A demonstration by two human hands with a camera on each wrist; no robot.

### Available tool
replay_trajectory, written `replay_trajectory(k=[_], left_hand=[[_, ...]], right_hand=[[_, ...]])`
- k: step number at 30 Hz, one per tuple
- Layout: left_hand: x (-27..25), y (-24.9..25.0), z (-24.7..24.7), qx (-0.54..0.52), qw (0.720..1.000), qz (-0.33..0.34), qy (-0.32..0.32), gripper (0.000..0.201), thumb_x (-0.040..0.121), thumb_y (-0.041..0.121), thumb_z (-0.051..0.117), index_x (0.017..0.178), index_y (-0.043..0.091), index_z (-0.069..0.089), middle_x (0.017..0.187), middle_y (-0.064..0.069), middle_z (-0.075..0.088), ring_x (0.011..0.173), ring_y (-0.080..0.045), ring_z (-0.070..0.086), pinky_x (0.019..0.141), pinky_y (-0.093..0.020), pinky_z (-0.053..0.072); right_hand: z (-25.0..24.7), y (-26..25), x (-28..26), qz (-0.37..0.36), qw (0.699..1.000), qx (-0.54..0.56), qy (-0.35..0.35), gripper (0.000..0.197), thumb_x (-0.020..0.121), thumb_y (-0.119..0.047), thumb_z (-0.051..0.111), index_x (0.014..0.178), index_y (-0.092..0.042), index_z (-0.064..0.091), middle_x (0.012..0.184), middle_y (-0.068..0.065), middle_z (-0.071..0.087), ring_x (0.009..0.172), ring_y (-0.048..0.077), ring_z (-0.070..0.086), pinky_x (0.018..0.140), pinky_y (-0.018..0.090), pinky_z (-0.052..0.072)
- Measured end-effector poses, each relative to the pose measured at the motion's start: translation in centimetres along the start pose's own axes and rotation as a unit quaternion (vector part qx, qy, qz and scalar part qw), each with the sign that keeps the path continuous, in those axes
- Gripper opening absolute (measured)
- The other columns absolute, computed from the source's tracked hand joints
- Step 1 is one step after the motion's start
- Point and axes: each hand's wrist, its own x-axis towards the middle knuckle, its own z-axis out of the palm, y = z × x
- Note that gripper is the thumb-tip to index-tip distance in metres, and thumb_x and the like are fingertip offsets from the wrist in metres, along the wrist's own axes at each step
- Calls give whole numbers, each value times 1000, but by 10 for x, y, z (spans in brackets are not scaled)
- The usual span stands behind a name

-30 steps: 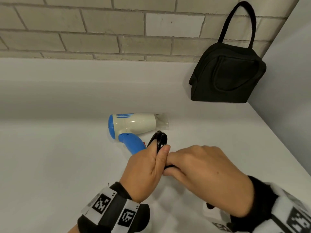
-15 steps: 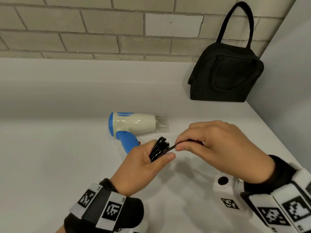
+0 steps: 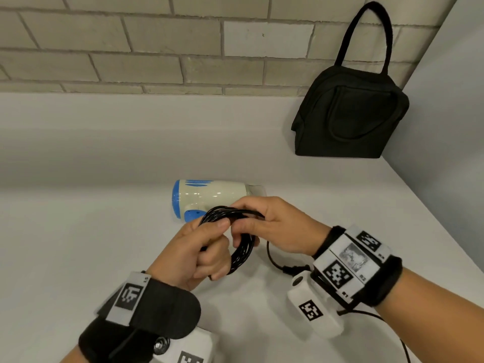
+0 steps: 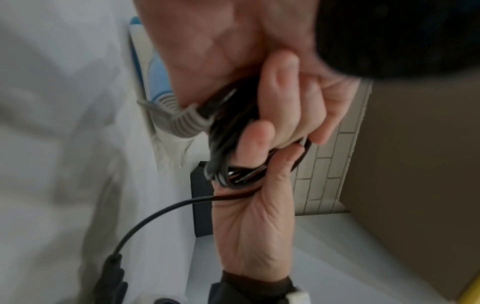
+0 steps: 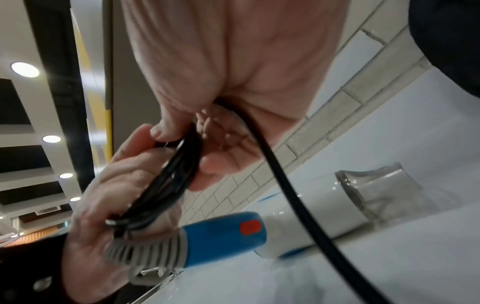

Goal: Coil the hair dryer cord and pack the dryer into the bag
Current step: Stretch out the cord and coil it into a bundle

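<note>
A white and blue hair dryer (image 3: pixel 209 195) lies on its side on the white counter, nozzle to the right; the right wrist view shows its blue handle (image 5: pixel 221 234) with a red switch. Its black cord (image 3: pixel 242 247) is gathered into a bundle of loops just in front of it. My left hand (image 3: pixel 199 252) grips the bundle at its left side. My right hand (image 3: pixel 272 224) holds the bundle's top with curled fingers. The loose tail (image 3: pixel 275 260) with the plug hangs below my right wrist. The black bag (image 3: pixel 351 113) stands shut in the back right corner.
A brick wall (image 3: pixel 157 48) rises behind the raised back ledge. A grey side wall (image 3: pixel 445 127) closes the right side next to the bag. The counter's right edge (image 3: pixel 445 226) runs diagonally toward me.
My right hand has swung up and over the bundle, laying another turn of cord. The bundle now shows as a wider loop, and the plug end has come close under my right wrist.
</note>
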Motion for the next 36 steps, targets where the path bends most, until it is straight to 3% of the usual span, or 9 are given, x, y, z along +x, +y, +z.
replay_trajectory(k=[2, 8, 11, 17, 20, 24, 28, 33, 36], left_hand=[[1, -3, 0, -5, 1000, -6, 12, 55, 61, 50, 74, 64, 0, 51, 29, 14, 33, 23, -1, 28, 38, -18, 39], [5, -6, 14, -5, 995, -19, 94, 44, 81, 41, 55, 41, 23, 54, 33, 12, 29, 27, -1, 23, 36, -18, 35], [6, -5, 20, -17, 990, -10, 138, 44, 80, 37, 46, 38, 23, 49, 31, 11, 26, 25, -1, 19, 32, -16, 27], [2, 6, 10, -106, 968, 39, 222, 38, 74, 35, 44, 41, 23, 29, 27, 12, 25, 23, -4, 9, 31, -12, 19], [2, 7, 8, -139, 961, 54, 231, 39, 74, 33, 44, 41, 22, 27, 25, 11, 26, 32, -12, 2, 30, -14, 17], [4, 7, 11, -140, 956, 65, 251, 50, 88, 29, 37, 39, 23, 28, 26, 10, 26, 26, -8, 5, 30, -15, 16], [8, 6, 29, 11, 964, 106, 244, 42, 81, 43, 42, 43, 26, 32, 33, 7, 28, 29, -2, 19, 38, -22, 15], [6, -11, 36, 354, 910, 180, 120, 21, 73, 47, 46, 64, 29, 42, 63, 11, 52, 50, 1, 44, 51, -7, 35], [5, -17, 28, 417, 892, 150, 91, 25, 79, 50, 43, 66, 29, 39, 65, 17, 54, 54, 1, 47, 54, -8, 36]], right_hand=[[3, 1, 4, 5, 1000, 8, 14, 21, 92, -7, 42, 84, -23, 53, 59, 2, 54, 46, -1, 50, 51, 22, 42], [4, 14, 6, 45, 998, 10, 31, 28, 95, -14, 36, 103, 9, 50, 56, 2, 52, 42, 4, 48, 48, 27, 43], [-5, 14, 5, 57, 998, 6, 23, 22, 91, -18, 47, 104, -1, 52, 63, 4, 57, 55, 16, 56, 54, 26, 49], [-42, 30, -24, 97, 995, 15, 29, 12, 82, -18, 58, 94, -16, 58, 49, -8, 52, 43, 7, 53, 58, 13, 45], [-41, 37, -29, 109, 988, 59, 94, 13, 85, -16, 54, 94, -19, 62, 51, -7, 53, 39, 9, 50, 46, 19, 44], [-17, 38, -26, 132, 964, -189, 131, 20, 92, -17, 47, 99, -21, 66, 60, -2, 52, 40, 5, 48, 45, 20, 40], [19, 21, -19, 92, 868, -488, -25, 17, 94, -17, 38, 98, -9, 52, 83, 12, 55, 74, 31, 56, 57, 32, 33], [33, -12, -27, 18, 847, -514, -133, 31, 82, 2, 37, 57, -10, 25, 63, 5, 35, 49, 21, 29, 44, 28, 16], [24, -19, -39, 6, 810, -572, -129, 14, 89, -8, 39, 79, -9, 49, 85, 7, 59, 65, 29, 51, 44, 26, 16]])
